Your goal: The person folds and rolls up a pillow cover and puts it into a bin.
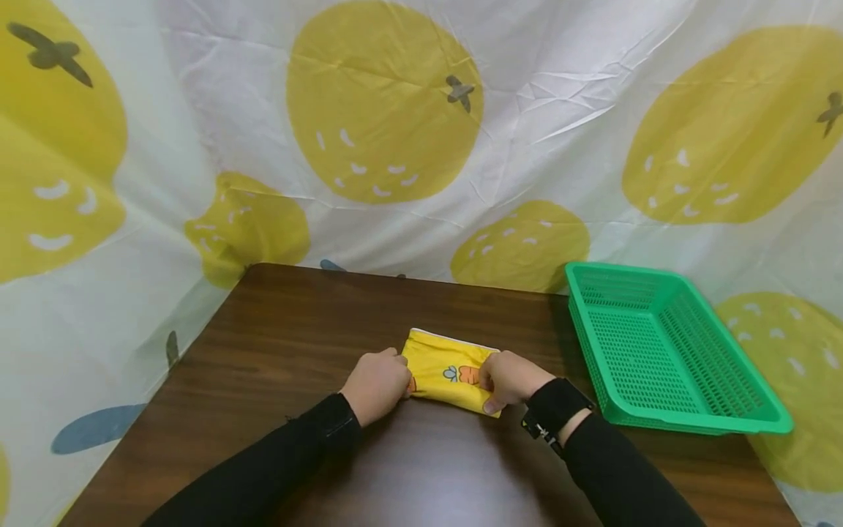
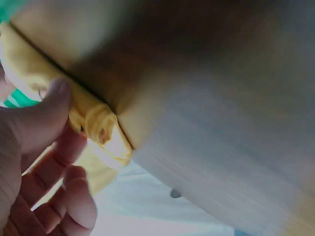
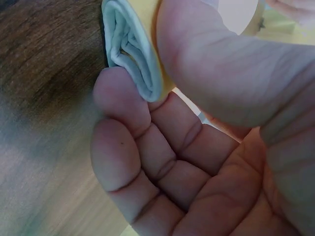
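Observation:
A folded yellow cloth (image 1: pixel 437 366) with a carrot print and a white edge lies low over the brown table, between both hands. At its left end my left hand (image 1: pixel 378 384) pinches it between thumb and fingers; in the left wrist view that end of the cloth (image 2: pixel 101 125) is bunched and shows a small loop. My right hand (image 1: pixel 516 377) grips the opposite end. Seen from the right wrist, the cloth's end (image 3: pixel 123 44) shows several white layers folded inside one another, held between the thumb and curled fingers (image 3: pixel 118 98).
A green plastic basket (image 1: pixel 777 410) with perforated walls stands at the table's right side, beyond my right hand. The dark wooden table (image 1: pixel 283 329) ends at a white curtain (image 1: pixel 546 102) printed with yellow fruit, which hangs along the back and sides.

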{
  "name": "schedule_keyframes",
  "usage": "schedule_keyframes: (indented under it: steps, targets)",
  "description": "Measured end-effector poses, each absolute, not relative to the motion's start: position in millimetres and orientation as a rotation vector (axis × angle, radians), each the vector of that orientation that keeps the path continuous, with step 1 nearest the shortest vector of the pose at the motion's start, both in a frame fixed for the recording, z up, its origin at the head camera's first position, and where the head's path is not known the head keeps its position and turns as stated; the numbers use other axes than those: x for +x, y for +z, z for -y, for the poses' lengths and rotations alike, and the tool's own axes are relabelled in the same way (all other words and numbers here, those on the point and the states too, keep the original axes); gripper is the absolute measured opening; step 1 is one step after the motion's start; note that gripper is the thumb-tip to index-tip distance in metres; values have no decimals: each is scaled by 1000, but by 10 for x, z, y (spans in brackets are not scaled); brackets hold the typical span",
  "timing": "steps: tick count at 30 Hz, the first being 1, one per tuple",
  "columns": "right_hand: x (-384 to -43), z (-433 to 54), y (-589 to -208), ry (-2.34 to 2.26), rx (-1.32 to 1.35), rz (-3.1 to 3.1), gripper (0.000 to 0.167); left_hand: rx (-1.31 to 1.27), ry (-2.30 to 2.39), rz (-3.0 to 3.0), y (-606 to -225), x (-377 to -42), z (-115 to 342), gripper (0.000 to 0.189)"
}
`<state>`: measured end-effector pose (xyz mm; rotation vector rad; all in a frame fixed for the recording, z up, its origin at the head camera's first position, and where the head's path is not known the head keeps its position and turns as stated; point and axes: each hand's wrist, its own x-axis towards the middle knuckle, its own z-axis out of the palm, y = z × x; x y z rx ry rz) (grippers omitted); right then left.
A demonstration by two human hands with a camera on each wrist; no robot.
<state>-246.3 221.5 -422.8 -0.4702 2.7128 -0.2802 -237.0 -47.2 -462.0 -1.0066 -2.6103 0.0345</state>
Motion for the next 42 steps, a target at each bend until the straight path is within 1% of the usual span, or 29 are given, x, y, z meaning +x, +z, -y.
schedule_keyframes:
  steps: [2,5,11,18,23,27,29,32,36,39,42]
  targets:
    - [-2472,-2227,-4224,-280,-482,-2711,30,-1008,84,2574,-4637,-2311,474,18]
    - [-2478,-2239,-4222,-286,-499,-2706,30,-980,106,2586,-4661,-2269,494,25]
    - [-2495,-2243,-4221,-287,-537,-2699,30,-922,51,2659,-4669,-2311,514,32]
    - [-2504,-2231,-4221,-292,-546,-2687,31,-989,-4,2736,-4663,-2442,497,18]
    - [-2486,-2224,-4213,-300,-547,-2693,31,-1101,14,2798,-4618,-2508,464,17]
    - [-2443,-2210,-4211,-292,-497,-2717,30,-1126,-17,2957,-4547,-2613,419,18]
    - [-2401,-2207,-4213,-286,-471,-2749,28,-1104,-48,3052,-4511,-2673,382,19]
    - [-2295,-2192,-4251,-247,-502,-2857,23,-1069,-28,3138,-4462,-2735,328,24]
    - [-2074,-2173,-4373,-72,-686,-3107,29,-1019,18,3192,-4380,-2745,267,33]
    - [-1922,-2163,-4472,69,-824,-3251,34,-993,38,3214,-4321,-2742,244,35]
    - [-1842,-2167,-4541,92,-854,-3300,34,-989,67,3235,-4291,-2752,220,35]
